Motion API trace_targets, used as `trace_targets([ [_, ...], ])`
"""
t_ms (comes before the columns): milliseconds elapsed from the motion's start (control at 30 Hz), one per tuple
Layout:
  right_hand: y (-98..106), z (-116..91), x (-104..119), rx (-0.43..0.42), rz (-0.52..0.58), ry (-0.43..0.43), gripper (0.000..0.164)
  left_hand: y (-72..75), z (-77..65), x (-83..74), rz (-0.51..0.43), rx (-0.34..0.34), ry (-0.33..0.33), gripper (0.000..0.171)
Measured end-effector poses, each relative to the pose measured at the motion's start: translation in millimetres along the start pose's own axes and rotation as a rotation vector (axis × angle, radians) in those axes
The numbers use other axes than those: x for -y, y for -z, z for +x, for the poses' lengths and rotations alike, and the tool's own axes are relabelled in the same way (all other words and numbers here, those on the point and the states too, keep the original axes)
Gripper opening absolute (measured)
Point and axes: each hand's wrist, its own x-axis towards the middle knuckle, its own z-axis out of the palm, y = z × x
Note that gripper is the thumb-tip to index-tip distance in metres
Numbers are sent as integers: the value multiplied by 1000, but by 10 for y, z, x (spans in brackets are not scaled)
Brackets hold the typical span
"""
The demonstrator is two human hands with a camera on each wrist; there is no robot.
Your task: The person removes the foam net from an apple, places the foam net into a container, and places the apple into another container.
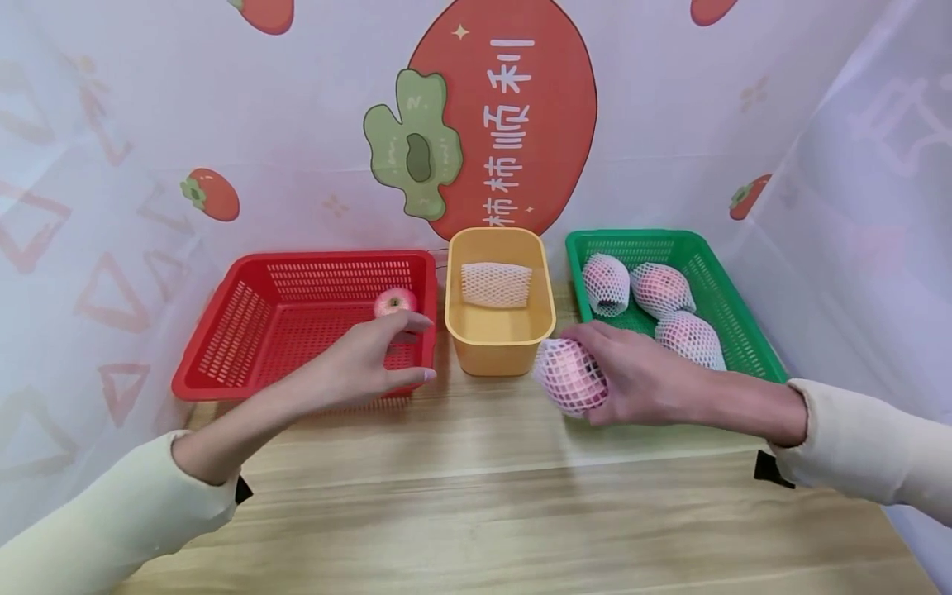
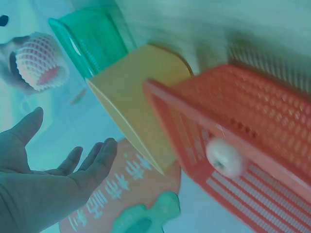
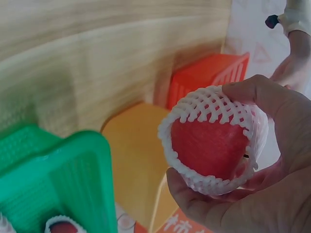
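My right hand [image 1: 632, 372] grips an apple in a white foam net [image 1: 571, 377], held above the table by the near left corner of the green basket [image 1: 744, 330]. In the right wrist view the red skin of this netted apple [image 3: 209, 145] shows through the net's open end, with thumb and fingers round its sides. Over the right side of the red basket [image 1: 201, 364] hovers my left hand [image 1: 357, 359], thumb and fingers spread and holding nothing. One bare apple [image 1: 395, 302] lies in that basket, just beyond the left hand.
Between the baskets stands a yellow bin [image 1: 500, 359] with a white foam net [image 1: 496, 285] inside. Three netted apples, one of them [image 1: 660, 289] in the middle, sit in the green basket. A printed curtain [image 1: 297, 165] hangs behind the wooden table [image 1: 476, 512].
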Motion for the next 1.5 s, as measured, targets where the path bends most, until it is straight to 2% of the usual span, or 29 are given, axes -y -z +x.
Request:
trace_targets([
  [100, -67, 0, 31, 15, 27, 28, 93, -95, -52, -47, -28, 8, -39, 61],
  [233, -182, -9, 56, 28, 41, 59, 92, -227, -125, -87, -70, 28, -57, 57],
  [300, -254, -11, 60, 38, 42, 69, 93, -297, -156, -93, -56, 30, -75, 58],
  [467, -430, -24, 65, 64, 39, 76, 95, -469, -214, -70, 24, 6, -185, 56],
  [567, -541, -28, 68, 85, 48, 71, 95, -560, -251, -34, 8, 4, -222, 52],
  [667, -651, -29, 62, 93, 58, 88, 94, -653, -281, 19, -44, 11, -219, 50],
  [800, -779, -30, 45, 82, 64, 128, 93, -784, -304, 91, -102, 30, -181, 48],
  [933, -888, -28, 31, 92, 82, 131, 93, -936, -317, 166, -154, 44, -161, 44],
  [1233, -1095, -39, 20, 94, 111, 130, 95, -1239, -316, 327, -318, 37, -184, 33],
  [1500, -1252, -66, 14, 92, 127, 86, 98, -1502, -264, 397, -446, 55, -189, 23],
])
